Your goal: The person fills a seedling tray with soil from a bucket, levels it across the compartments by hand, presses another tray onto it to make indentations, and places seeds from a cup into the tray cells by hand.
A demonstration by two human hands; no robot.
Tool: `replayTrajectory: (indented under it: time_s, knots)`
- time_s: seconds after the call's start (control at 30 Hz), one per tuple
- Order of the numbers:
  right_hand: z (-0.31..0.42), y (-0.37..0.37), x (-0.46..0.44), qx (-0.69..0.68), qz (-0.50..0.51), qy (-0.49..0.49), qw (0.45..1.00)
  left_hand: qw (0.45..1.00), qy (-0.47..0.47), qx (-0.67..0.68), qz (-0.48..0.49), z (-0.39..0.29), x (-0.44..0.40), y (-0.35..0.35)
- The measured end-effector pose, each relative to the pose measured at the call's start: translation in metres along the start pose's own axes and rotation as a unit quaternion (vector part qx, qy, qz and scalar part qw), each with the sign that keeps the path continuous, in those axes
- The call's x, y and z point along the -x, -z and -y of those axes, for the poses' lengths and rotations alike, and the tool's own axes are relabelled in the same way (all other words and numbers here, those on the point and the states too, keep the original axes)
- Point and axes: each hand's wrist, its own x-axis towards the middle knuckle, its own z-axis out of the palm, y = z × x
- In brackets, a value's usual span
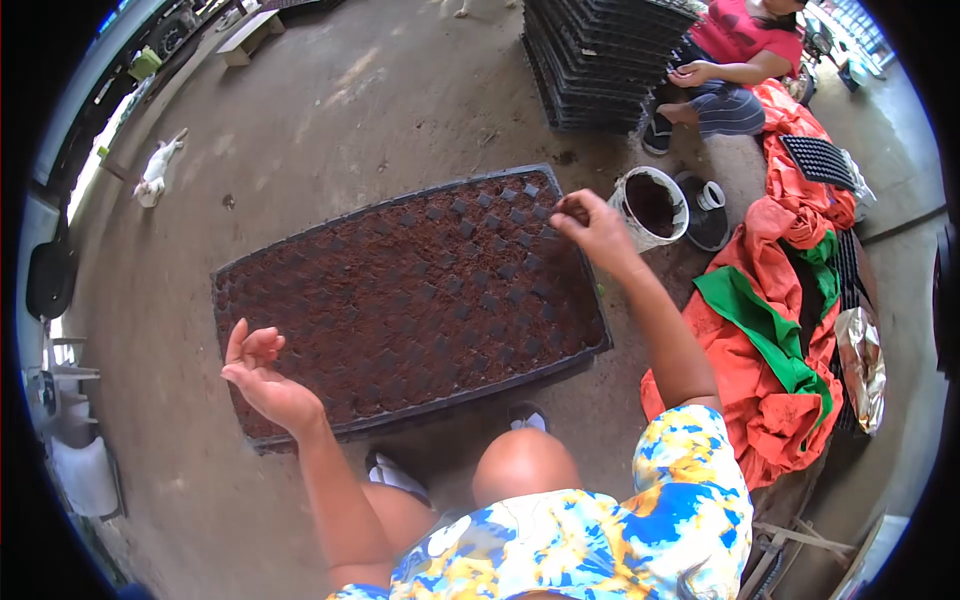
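- You are facing a broad floor (170, 400), and the large black tray (480, 384) lies on it right in front of your knees.
- Reddish-brown soil (330, 310) fills that tray almost rim to rim; dark diamond shapes show through it, most clearly toward the far right.
- To your right lies a crumpled red cloth (715, 330) with a green cloth (755, 315) folded over part of it.
- Beyond your tray stands a tall stack of black trays (595, 65).
- Beside the stack sits another person (745, 45); the dark print on the red shirt is too small for you to read.
- Just past your tray's right edge stands a white bucket (655, 240) with dark soil inside.
- Next to it you have a dark round dish (708, 232).
- Your hands are well apart: the left hand (270, 385) is loosely spread over the tray's left side; the right hand (595, 225) is by the far right corner, fingers curled, and you cannot tell whether they grip anything.
- A small white cup (712, 196) rests on the dish.
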Motion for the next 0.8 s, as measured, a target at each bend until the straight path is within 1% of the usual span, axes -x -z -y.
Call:
replayTrajectory:
  time_s: [0.03,0.13,0.23,0.27,0.37,0.4,0.5,0.6,0.7,0.73,0.77,0.8]
  knots:
    - [0.011,-0.001,0.009,0.070,0.028,0.003,0.997,1.000,-0.004,0.003,-0.001,-0.003,0.000,0.000]
    - [0.006,-0.024,0.053,0.158,-0.103,0.079,0.979,1.000,-0.005,0.012,-0.009,-0.012,0.000,0.005]
    - [-0.020,-0.054,0.094,0.242,-0.110,-0.015,0.964,0.999,-0.009,0.028,-0.015,-0.016,-0.003,0.013]
    - [-0.013,-0.058,0.095,0.261,-0.055,-0.082,0.960,0.999,0.000,0.042,-0.024,-0.017,-0.004,0.014]
    - [-0.003,-0.067,0.065,0.228,-0.112,-0.091,0.963,0.998,0.003,0.061,-0.024,-0.018,-0.006,0.018]
    - [-0.005,-0.071,0.049,0.237,-0.140,-0.072,0.959,0.998,0.006,0.060,-0.025,-0.019,-0.007,0.019]
    - [-0.004,-0.068,-0.002,0.173,-0.151,-0.102,0.968,0.998,0.005,0.049,-0.027,-0.020,-0.007,0.023]
    - [-0.012,-0.064,-0.047,0.146,-0.125,-0.066,0.979,0.998,0.003,0.057,-0.024,-0.018,-0.010,0.026]
    - [-0.009,-0.073,-0.077,0.245,-0.113,-0.012,0.963,0.998,0.008,0.058,-0.030,-0.020,-0.009,0.024]
    - [-0.008,-0.080,-0.080,0.319,-0.087,0.035,0.943,0.998,0.008,0.057,-0.028,-0.021,-0.009,0.022]
    - [0.012,-0.084,-0.074,0.323,-0.035,0.085,0.942,0.998,0.008,0.057,-0.026,-0.022,-0.008,0.019]
    - [0.008,-0.086,-0.077,0.224,-0.028,0.101,0.969,0.998,0.008,0.056,-0.024,-0.023,-0.008,0.017]
